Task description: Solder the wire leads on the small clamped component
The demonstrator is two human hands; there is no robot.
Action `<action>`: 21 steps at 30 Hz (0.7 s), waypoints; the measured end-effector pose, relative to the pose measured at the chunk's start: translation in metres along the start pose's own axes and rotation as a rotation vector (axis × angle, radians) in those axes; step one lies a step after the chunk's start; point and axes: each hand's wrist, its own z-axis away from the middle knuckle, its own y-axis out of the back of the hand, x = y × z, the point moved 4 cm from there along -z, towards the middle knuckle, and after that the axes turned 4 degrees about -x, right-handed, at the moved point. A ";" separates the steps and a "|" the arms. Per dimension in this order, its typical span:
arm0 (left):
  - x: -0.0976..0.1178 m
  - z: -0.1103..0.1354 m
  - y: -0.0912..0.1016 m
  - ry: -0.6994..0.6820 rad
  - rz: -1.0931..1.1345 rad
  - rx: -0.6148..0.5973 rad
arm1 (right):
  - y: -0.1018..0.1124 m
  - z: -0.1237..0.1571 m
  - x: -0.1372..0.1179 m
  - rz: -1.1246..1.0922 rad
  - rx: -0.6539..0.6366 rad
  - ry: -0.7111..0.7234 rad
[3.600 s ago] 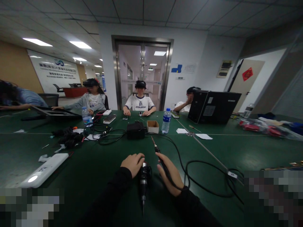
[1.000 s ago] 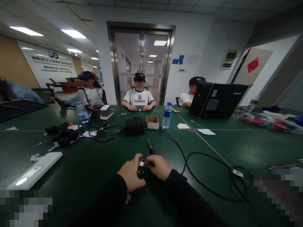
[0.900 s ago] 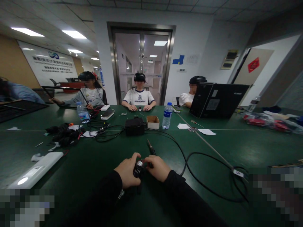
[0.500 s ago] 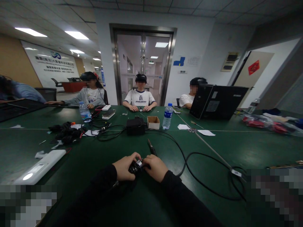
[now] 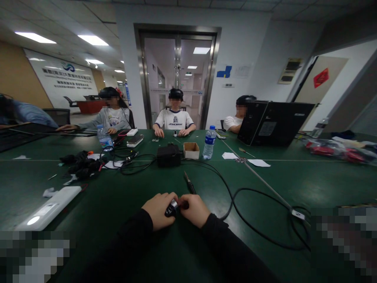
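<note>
Fingers (image 5: 165, 198) of the left hand (image 5: 156, 213) are clamped around a dark tool (image 5: 171, 209) in front of the person, over the near middle of the green table (image 5: 118, 212). Most of the tool is hidden by the palm, and only a short stretch of black body and a silvery end show; whether it touches the table cannot be told. The right hand (image 5: 194, 210) is just beside it, its fingers curled with the tips close against that silvery end — whether they pinch anything small is too dark and too tiny to make out.

The visible part of the tool slants, its silvery end pointing away from the person and to the right, towards the right fingertips. The full long axis cannot be read, since the rest is covered.

Beyond the right knuckles, a soldering iron (image 5: 189, 182) points its tip away from the person and slightly left, its long axis slanting back to the right. Its rear is hidden behind the right hand, so whether that hand touches it is unclear. A black cable (image 5: 250, 233) comes out past the right sleeve (image 5: 232, 241) and loops across the table, partly cut off by a blurred patch at the lower right. Another blurred patch covers the lower left corner.
</note>
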 end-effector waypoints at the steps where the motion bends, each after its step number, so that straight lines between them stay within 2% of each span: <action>1: 0.002 0.001 0.000 0.012 -0.015 0.000 | -0.001 0.000 0.001 -0.059 -0.012 -0.022; 9: 0.008 0.004 0.005 0.067 0.015 0.023 | -0.020 -0.006 0.017 -0.623 -0.100 -0.312; 17: 0.008 0.003 0.002 0.070 0.019 0.018 | -0.023 -0.009 0.023 -0.737 -0.001 -0.280; 21: 0.006 0.003 -0.001 0.076 0.009 0.025 | -0.021 -0.009 0.025 -0.805 -0.001 -0.300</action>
